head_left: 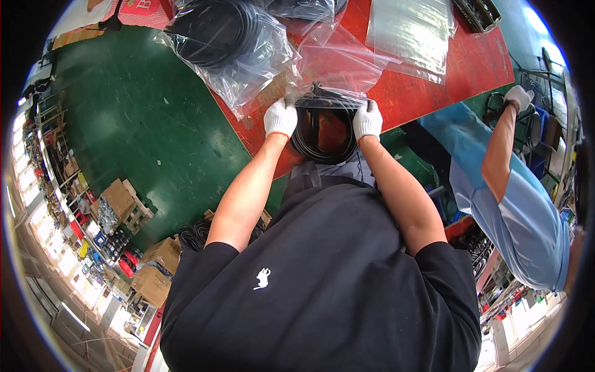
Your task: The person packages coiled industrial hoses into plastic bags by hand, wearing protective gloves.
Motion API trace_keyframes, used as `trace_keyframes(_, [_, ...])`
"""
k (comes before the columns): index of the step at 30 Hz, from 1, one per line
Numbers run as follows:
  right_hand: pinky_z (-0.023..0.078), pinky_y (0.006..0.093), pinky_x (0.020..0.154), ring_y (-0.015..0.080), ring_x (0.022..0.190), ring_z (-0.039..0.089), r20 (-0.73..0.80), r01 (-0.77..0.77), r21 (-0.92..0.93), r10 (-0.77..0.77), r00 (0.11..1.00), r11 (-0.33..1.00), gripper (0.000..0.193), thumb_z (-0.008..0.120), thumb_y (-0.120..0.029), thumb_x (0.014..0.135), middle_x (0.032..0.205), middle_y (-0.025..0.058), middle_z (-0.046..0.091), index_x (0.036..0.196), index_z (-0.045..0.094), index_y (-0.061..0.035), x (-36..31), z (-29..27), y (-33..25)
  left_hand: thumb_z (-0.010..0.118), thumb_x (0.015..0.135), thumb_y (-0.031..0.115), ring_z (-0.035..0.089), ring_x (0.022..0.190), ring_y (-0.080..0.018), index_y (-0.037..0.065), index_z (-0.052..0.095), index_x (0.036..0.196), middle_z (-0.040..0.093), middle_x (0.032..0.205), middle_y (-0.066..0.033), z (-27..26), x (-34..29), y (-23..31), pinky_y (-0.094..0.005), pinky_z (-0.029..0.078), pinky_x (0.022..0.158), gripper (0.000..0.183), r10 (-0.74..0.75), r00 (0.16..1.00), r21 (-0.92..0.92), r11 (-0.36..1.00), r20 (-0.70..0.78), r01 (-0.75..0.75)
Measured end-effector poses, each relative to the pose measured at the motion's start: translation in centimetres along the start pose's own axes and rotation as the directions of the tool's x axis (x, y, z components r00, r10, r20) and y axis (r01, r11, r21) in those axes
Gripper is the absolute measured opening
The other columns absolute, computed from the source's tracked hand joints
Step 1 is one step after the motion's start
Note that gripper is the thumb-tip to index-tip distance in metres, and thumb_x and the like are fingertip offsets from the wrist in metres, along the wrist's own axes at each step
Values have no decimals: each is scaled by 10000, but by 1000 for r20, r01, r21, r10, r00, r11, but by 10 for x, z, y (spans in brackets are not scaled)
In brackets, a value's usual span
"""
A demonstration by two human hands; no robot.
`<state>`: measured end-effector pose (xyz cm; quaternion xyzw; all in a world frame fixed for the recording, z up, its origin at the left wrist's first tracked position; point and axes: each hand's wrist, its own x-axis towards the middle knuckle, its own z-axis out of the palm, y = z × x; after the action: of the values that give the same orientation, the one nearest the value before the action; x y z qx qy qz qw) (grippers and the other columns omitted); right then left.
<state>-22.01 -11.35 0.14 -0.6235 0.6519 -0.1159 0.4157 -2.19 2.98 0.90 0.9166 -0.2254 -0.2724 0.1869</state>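
A coil of thin black cable or tubing (323, 155) is at the table's near edge, right in front of my body. Its far side sits under or inside the mouth of a clear plastic bag (338, 59), which spreads away over the table. My left hand (281, 118), in a white knit glove, is closed on the left side of the bag's mouth, beside the coil. On the right side my right hand (368, 119), gloved the same way, grips the other end of that mouth. Whether the fingers also pinch the coil is hidden.
A bagged black coil (214, 31) lies on the red table (471, 68) at the far left. Flat clear bags (409, 37) are stacked at the far right, near a metal tray (478, 13). A co-worker in light blue (514, 217) stands close on my right.
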Motion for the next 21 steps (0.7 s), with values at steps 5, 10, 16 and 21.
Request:
trace_keyframes(5, [540,492,955,480,1110,696,15,-24,-28,25,1000,999,349,506,-266,1054,1137,294,739,1212,713,-34,3,3,0,456,1084,444,715,980,-505,20,763,996,735,967,-302,10,-8,-7,-586,564,857,531,-58,997,22,998,-59,59])
trace_keyframes(10, [535,464,977,459,1129,702,35,-3,31,2,999,1000,343,533,-258,1055,1152,292,744,1228,711,-21,0,2,4,564,958,371,718,1065,-488,12,793,1034,734,1058,-314,10,-3,-19,-546,570,945,432,-188,981,28,982,40,187])
trace_keyframes(16, [533,409,988,397,1127,724,38,-17,139,11,999,990,355,560,-265,1063,1168,264,756,1246,702,5,3,2,10,577,901,295,701,1135,-486,9,797,1038,729,1110,-322,14,7,-41,-513,563,948,386,-240,945,-37,966,221,254])
trace_keyframes(21, [545,428,968,418,1109,730,50,-7,142,0,999,990,345,562,-253,1049,1135,269,762,1237,707,-2,-1,1,9,599,865,253,711,1119,-480,-4,796,1024,731,1105,-321,16,4,-53,-518,564,948,360,-254,930,-18,963,268,268])
